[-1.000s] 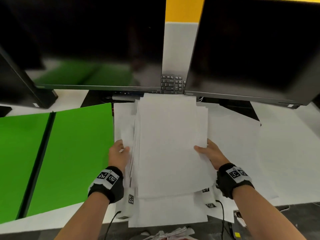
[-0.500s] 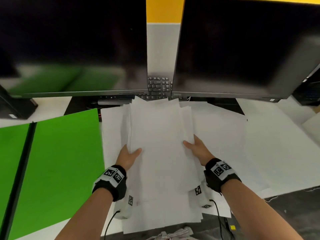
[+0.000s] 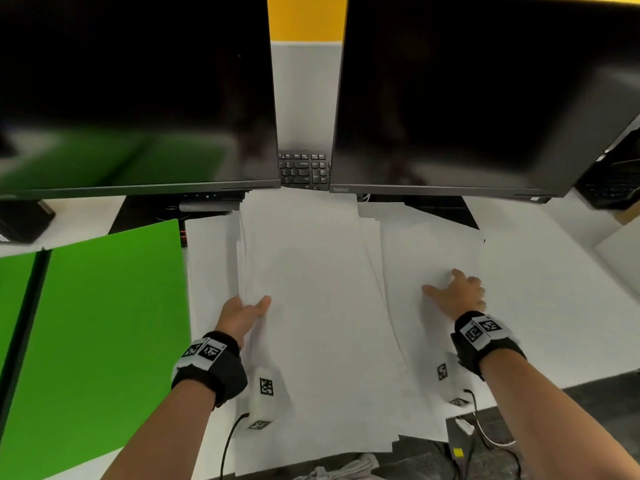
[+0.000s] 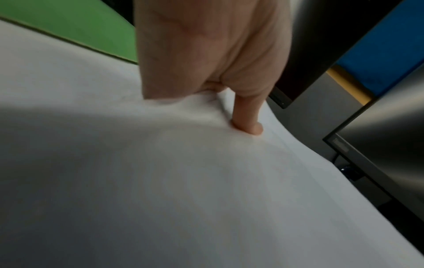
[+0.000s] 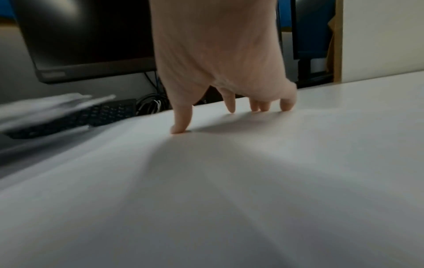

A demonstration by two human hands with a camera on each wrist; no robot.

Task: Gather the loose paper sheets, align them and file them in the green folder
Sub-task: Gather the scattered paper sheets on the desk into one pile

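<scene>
- Head view: paper stack [image 3: 311,306] lies mid-desk, edges ragged, far end just under the two monitors [image 3: 138,91]. More loose sheets [image 3: 426,244] fan out to its right.
- Head view: green folder [image 3: 104,323] lies open and flat just left of the stack, near it; whether they touch, cannot tell.
- Head view: left hand [image 3: 242,315] pinches the stack's left edge, thumb on top, fingers hidden under the sheets.
- Head view: right hand [image 3: 457,294] rests on the loose sheets, fingers spread, holding nothing.
- Head view: keyboard [image 3: 304,171] shows in the gap between the monitors.
- Left wrist view: left hand [image 4: 206,54] seen from the palm side; thumb presses down into the top sheet, paper bulges around it. Green folder [image 4: 69,23] behind.
- Right wrist view: right hand [image 5: 218,63] stands on spread fingertips [image 5: 180,129] on the paper; palm raised off it.
</scene>
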